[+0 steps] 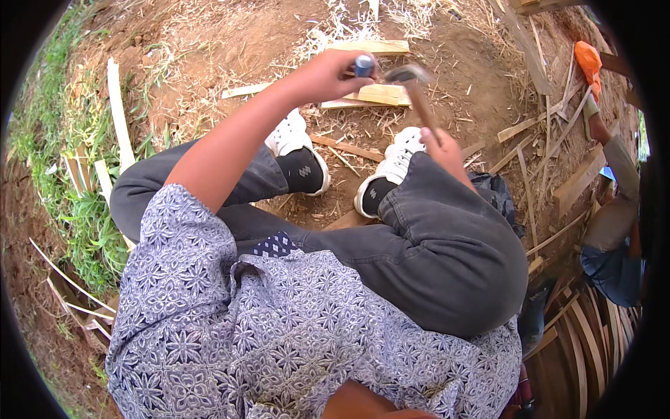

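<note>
My left hand (340,75) is closed around a blue cylindrical handle (363,66) with a pale round end facing up. Whatever lies at its lower end is hidden. Just below it are short pieces of pale wood (385,95) on the ground, beyond my shoes. In my right hand (445,152) is a hammer (423,105), gripped low on its wooden shaft. Its blurred metal head hovers a little to the right of the blue handle, apart from it.
White shoes (396,162) stand between me and the wood. Another pale block (377,47) lies farther off among shavings. Loose strips (534,188) and a black plastic bag (494,195) are at the right, where another person (611,216) sits. Grass (84,223) grows at the left.
</note>
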Tool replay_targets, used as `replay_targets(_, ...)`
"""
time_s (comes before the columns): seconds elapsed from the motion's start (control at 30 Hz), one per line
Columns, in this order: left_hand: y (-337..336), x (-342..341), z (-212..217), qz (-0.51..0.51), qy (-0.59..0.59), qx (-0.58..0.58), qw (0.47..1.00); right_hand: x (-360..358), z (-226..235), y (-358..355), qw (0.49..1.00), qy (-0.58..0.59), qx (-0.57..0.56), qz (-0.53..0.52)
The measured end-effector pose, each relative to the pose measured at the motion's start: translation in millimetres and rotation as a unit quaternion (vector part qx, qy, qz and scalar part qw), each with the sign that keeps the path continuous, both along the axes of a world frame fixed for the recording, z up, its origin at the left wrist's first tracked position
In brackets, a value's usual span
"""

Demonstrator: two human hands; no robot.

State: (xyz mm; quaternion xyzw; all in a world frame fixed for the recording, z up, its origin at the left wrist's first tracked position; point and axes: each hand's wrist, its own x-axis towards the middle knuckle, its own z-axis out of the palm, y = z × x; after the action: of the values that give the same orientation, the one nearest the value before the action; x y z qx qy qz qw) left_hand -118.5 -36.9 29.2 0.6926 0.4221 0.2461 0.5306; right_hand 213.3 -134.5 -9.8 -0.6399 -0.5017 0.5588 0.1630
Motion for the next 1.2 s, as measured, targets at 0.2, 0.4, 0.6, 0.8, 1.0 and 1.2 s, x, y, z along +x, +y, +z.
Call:
replay_targets(0.2,-8,-44,-8,0.103,-0.095,-0.131,0.982,-29,-26,-28,0.994,0.023,-0.09,-0.055)
replay_targets(0.4,-12,-59,-8,0.251,-0.111,-0.146,0.951,-36,-42,-27,0.989,-0.029,-0.129,-0.073)
replay_targets(0.6,-4,-34,8,0.168,-0.005,-0.019,0.986,-33,-43,-34,0.989,-0.045,-0.104,-0.093)
replay_targets(0.8,-6,-12,20,0.113,0.072,0.029,0.991,-32,-43,-32,0.992,-0.02,-0.095,-0.075)
replay_targets(1.0,-5,-4,16,0.097,0.061,0.041,0.993,-29,-57,-36,0.994,-0.034,-0.076,-0.07)
replay_targets(1.2,-7,0,17,0.086,0.07,0.03,0.993,-33,-56,-37,0.993,-0.044,-0.063,-0.092)
